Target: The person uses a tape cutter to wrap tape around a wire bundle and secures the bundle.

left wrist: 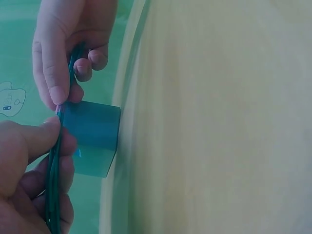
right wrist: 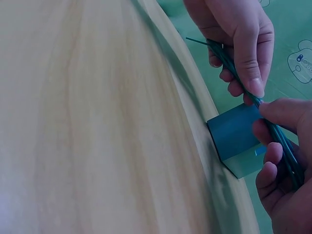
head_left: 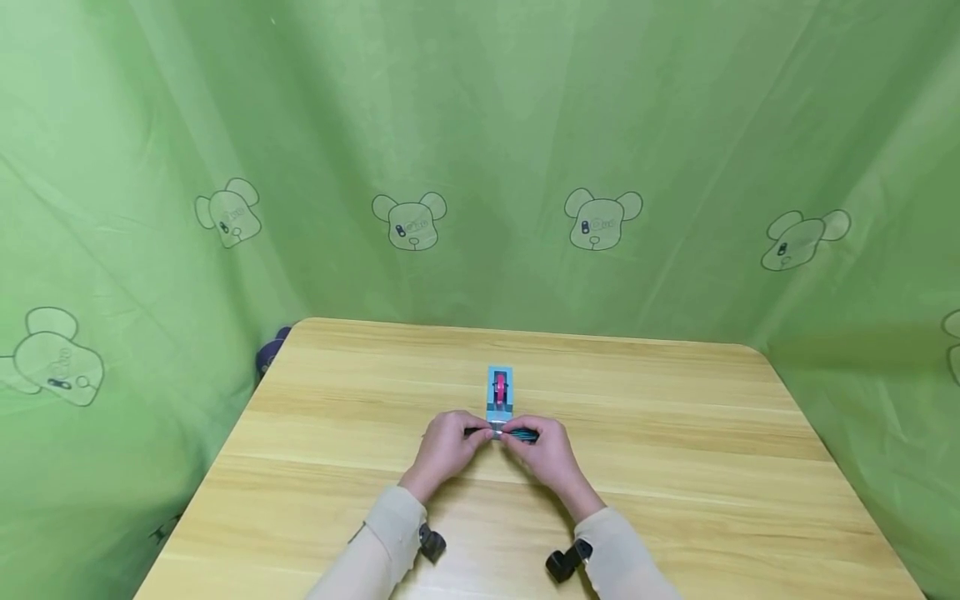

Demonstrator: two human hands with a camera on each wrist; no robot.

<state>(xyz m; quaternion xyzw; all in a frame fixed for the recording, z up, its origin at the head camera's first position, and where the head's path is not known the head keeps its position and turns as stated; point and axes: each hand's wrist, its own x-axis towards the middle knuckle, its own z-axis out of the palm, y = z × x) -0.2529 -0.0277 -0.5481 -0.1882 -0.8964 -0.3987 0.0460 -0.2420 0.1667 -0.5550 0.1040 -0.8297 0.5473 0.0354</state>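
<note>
Both hands meet at the middle of a slim bundle of thin dark green strands (left wrist: 52, 187); whether these are wires or sticks I cannot tell. My left hand (head_left: 447, 446) pinches the bundle between thumb and fingers, and my right hand (head_left: 550, 450) pinches it just beside, the thumbs almost touching. Between the fingertips a small pale, shiny band (left wrist: 60, 109) shows on the bundle, partly hidden. Directly behind the hands stands a blue tape dispenser (head_left: 501, 370) with a pink roll core (head_left: 500, 389). In the right wrist view, one strand end (right wrist: 195, 40) sticks out past the left hand.
The wooden table (head_left: 675, 417) extends around the hands on all sides. Green curtains (head_left: 495, 100) with bear-head prints hang behind and beside it. A dark purple object (head_left: 271, 353) shows past the table's far left corner. Dark wrist cameras (head_left: 564, 562) sit at both cuffs.
</note>
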